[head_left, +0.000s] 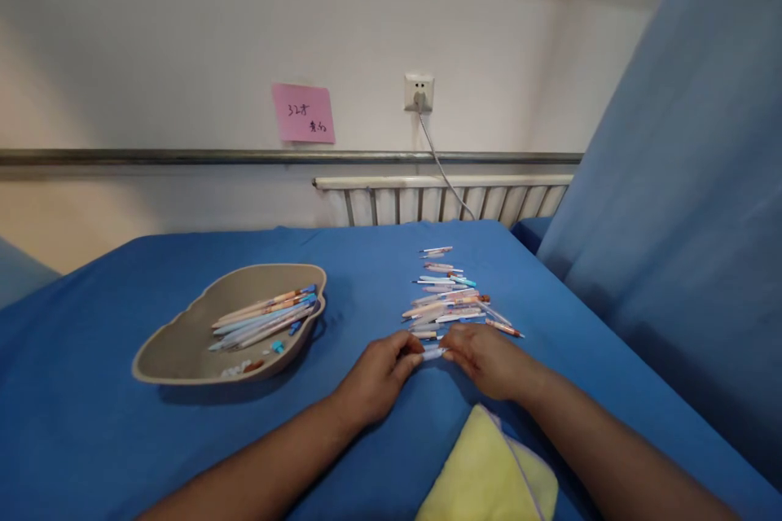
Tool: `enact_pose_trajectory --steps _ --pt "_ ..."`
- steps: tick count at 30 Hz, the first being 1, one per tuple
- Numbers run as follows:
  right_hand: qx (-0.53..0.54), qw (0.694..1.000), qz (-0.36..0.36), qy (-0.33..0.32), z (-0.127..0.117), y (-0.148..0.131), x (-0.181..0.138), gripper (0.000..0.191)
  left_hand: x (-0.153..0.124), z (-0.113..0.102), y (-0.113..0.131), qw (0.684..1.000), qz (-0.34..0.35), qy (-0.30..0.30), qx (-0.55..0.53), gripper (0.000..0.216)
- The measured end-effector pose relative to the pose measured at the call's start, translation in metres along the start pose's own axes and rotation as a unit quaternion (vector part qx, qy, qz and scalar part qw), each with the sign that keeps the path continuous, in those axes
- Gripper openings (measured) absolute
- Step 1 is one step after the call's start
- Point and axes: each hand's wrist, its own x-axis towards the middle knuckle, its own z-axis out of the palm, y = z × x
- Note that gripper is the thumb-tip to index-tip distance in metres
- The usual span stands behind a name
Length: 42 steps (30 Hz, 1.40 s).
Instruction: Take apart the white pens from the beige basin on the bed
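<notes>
On the blue tablecloth (pixel 91 391), my left hand (pixel 375 378) and my right hand (pixel 485 360) meet over a pale pen (pixel 432 353), each pinching one end of it. The pen lies at the near end of a row of several pens (pixel 452 297) laid side by side on the cloth. To the left stands a tan cloud-shaped tray (pixel 183 346) with several pens (pixel 269 316) and a few small caps inside.
A yellow cloth (pixel 489 472) lies near the front edge between my forearms. A blue curtain (pixel 684 179) hangs at the right. Behind the table are a radiator (pixel 440 199), a wall socket with a cable (pixel 419 94) and a pink note (pixel 304 113).
</notes>
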Motion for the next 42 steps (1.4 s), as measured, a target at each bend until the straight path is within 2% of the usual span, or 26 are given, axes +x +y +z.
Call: enact_pose_trajectory --steps 7,12,15,17,20,22,24,27,29,31,34,36,39,42 --pt "-0.044 0.999 -0.014 0.004 -0.002 -0.009 0.002 0.019 -0.001 0.004 -0.004 0.99 -0.065 -0.016 -0.126 0.02" --pt "-0.073 0.997 -0.021 -0.008 -0.001 -0.014 0.001 0.018 -0.004 0.001 -0.001 0.936 -0.181 -0.092 -0.288 0.034" --pt "-0.079 0.997 -0.02 -0.006 0.001 -0.014 0.001 0.017 -0.005 -0.004 0.0 0.922 -0.187 -0.12 -0.318 0.035" --pt "-0.062 0.998 -0.013 0.003 0.003 -0.013 0.0 0.017 -0.006 -0.006 0.001 0.944 -0.154 -0.096 -0.277 0.033" --pt "-0.003 1.0 -0.007 0.022 0.003 -0.01 -0.001 0.018 -0.007 -0.009 0.004 0.992 -0.058 -0.034 -0.111 0.025" --pt "0.032 0.999 -0.008 0.022 0.002 -0.008 -0.001 0.018 -0.009 -0.011 0.005 1.0 -0.015 -0.015 -0.009 0.02" --pt "0.046 0.999 -0.005 0.017 0.001 -0.008 -0.002 0.018 -0.009 -0.012 0.006 0.999 -0.009 -0.019 0.039 0.025" --pt "0.047 0.999 -0.008 0.017 0.001 -0.007 -0.003 0.018 -0.008 -0.013 0.005 0.997 -0.048 -0.058 0.013 0.048" --pt "0.047 0.999 -0.012 0.024 0.002 -0.006 -0.003 0.018 -0.006 -0.013 0.004 0.995 -0.071 -0.062 -0.027 0.055" --pt "0.049 0.998 -0.008 0.03 0.003 -0.004 -0.003 0.017 -0.006 -0.014 0.003 0.997 -0.061 -0.026 -0.031 0.043" --pt "0.05 0.998 0.022 0.036 0.004 -0.003 -0.003 0.015 -0.006 -0.014 0.003 0.999 -0.018 0.019 0.027 0.028" --pt "0.047 0.997 0.04 0.035 0.004 -0.004 -0.004 0.013 -0.007 -0.015 0.005 0.998 -0.013 -0.003 0.054 0.028" --pt "0.037 0.997 0.055 0.025 0.004 -0.004 -0.004 0.012 -0.008 -0.015 0.005 0.996 -0.024 -0.046 0.067 0.045" --pt "0.032 0.997 0.059 0.023 0.005 -0.004 -0.004 0.012 -0.009 -0.013 0.004 0.997 -0.005 -0.016 0.077 0.029"
